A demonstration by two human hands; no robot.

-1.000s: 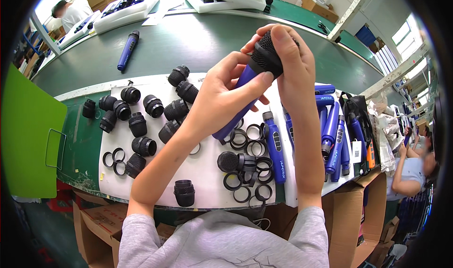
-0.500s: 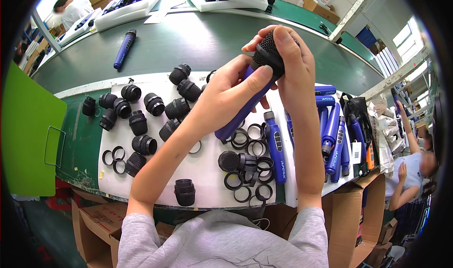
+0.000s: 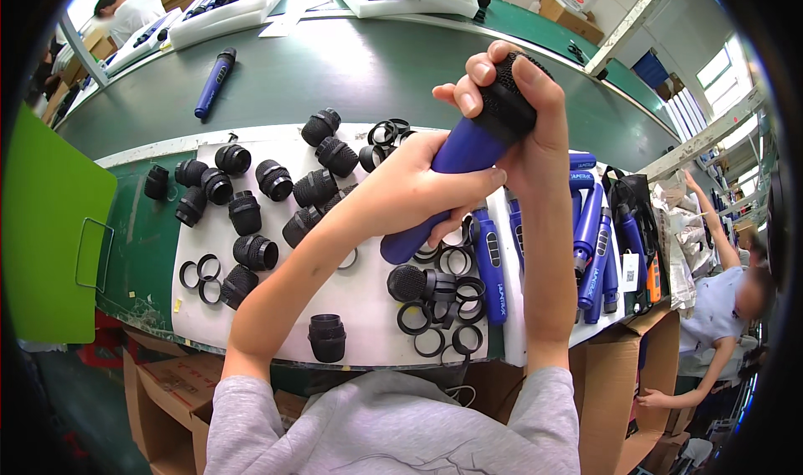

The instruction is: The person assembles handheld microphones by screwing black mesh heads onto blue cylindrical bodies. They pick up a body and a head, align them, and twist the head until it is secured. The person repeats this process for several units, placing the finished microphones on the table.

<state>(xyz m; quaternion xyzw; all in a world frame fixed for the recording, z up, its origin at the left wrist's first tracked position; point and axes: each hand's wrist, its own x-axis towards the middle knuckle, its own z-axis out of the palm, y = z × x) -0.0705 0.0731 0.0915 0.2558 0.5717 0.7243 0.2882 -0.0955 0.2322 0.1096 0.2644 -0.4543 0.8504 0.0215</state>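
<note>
Held up over the bench is a blue microphone (image 3: 473, 146) with a black mesh head, tilted so its head points up and to the right. My left hand (image 3: 422, 182) is closed round the blue body. My right hand (image 3: 523, 99) is wrapped over the black head, thumb on the near side and fingers on the far side. Below lie several black rings (image 3: 431, 316) and a loose mesh head (image 3: 407, 283). More black mesh heads (image 3: 245, 213) are spread on the white sheet (image 3: 209, 308) to the left of my forearm.
A finished-looking blue microphone (image 3: 217, 84) lies on the dark green belt (image 3: 335, 65). Blue microphone bodies (image 3: 590, 249) are piled at right beside a cardboard box (image 3: 619, 375). A green panel (image 3: 58, 232) stands at left. Other people (image 3: 715, 308) are at work nearby.
My left hand has slid lower on the microphone body, away from the head. My right hand, still on the head, has shifted slightly right. At right, another person's arm has moved down.
</note>
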